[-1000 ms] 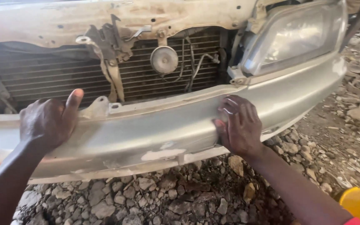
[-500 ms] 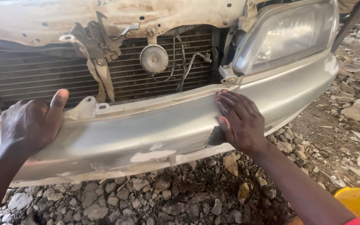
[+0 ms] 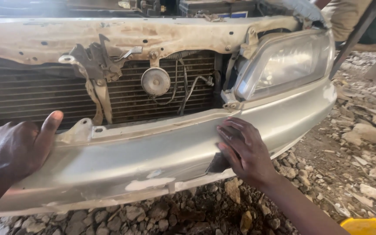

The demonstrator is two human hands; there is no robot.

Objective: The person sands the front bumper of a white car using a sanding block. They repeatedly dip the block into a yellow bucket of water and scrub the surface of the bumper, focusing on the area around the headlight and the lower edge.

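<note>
Silver bumper [image 3: 153, 152], scuffed, paint chipped.

The bumper [image 3: 153, 152] runs below the radiator grille [image 3: 44, 104], with the headlight [image 3: 283, 65] above its right end.

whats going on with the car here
A person has both hands flat on the silver front bumper of a car with its grille off. The left hand presses the bumper's left part, thumb up; the right hand lies beside a dark gap under the headlight. The radiator and round horn are exposed.
</note>
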